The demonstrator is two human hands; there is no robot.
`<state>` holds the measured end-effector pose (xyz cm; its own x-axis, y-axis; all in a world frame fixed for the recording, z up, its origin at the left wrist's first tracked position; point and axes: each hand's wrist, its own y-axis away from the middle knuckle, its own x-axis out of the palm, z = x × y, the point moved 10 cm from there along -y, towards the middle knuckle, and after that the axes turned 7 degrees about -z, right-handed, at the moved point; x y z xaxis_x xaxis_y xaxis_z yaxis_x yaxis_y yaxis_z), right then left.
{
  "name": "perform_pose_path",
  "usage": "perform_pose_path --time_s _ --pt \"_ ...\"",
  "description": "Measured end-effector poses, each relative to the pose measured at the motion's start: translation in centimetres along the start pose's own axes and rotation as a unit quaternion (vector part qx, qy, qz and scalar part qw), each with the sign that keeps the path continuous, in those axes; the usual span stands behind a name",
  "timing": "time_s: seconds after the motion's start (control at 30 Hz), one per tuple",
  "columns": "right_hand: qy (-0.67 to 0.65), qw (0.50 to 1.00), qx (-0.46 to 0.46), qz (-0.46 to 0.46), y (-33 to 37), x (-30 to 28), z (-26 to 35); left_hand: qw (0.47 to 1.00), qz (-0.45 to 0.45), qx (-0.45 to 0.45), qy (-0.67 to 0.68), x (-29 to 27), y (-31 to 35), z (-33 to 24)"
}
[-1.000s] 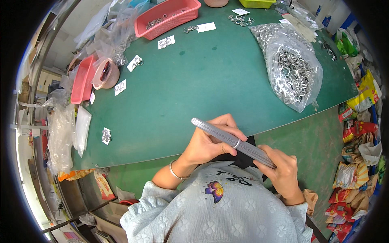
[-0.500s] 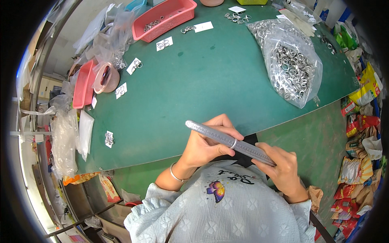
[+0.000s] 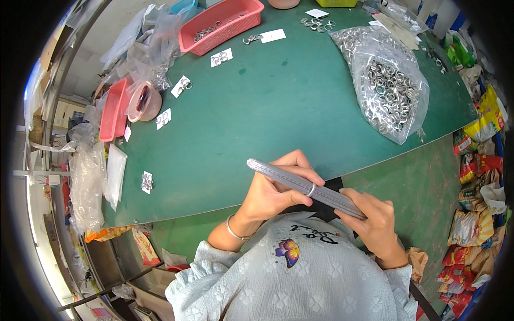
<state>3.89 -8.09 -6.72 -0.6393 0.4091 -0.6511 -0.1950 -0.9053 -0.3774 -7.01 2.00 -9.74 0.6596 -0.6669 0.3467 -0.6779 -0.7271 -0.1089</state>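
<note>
Head view: a grey mandrel [image 3: 305, 184] is held over the near edge of the green table [image 3: 278, 107]. The left hand [image 3: 276, 187] is clamped on its middle, beside a ring [image 3: 311, 189]; the right hand [image 3: 375, 224] is closed on its thick end. The stick is best kept level and the ring slid squarely. A bag of rings [image 3: 388, 85] lies well apart.

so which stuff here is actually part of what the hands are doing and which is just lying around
In hand:
- grey tapered stick, held by the left hand and right hand
- metal ring slid onto it

Lying about:
- clear bag of rings
- pink basket
- small white cards with rings
- roll of tape
</note>
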Motion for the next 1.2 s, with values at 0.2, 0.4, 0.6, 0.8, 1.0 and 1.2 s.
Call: perform_pose_path --time_s 0.2,0.4,0.6,0.8,1.0,1.2 --pt "0.012 1.0 -0.006 0.002 -0.3 0.0 0.4 1.0 -0.016 0.026 0.001 -0.3 0.2 -0.7" --pt "-0.011 1.0 -0.006 0.007 -0.3 0.3 0.3 1.0 -0.024 0.002 0.001 -0.5 0.3 -0.6" --pt "-0.02 0.999 0.008 0.028 -0.3 0.2 0.3 0.999 -0.027 -0.01 0.021 -0.6 0.4 0.3" --pt "-0.006 1.0 -0.019 0.022 -0.5 0.0 0.9 0.999 -0.009 0.02 -0.024 -0.3 0.4 -0.8" --pt "0.0 0.999 -0.038 -0.023 -0.1 0.5 0.9 0.999 0.006 0.015 -0.031 0.2 0.1 -1.6" --pt "0.005 0.999 -0.022 -0.046 0.1 0.7 0.9 1.0 -0.026 0.01 -0.012 0.1 -0.5 -2.3"
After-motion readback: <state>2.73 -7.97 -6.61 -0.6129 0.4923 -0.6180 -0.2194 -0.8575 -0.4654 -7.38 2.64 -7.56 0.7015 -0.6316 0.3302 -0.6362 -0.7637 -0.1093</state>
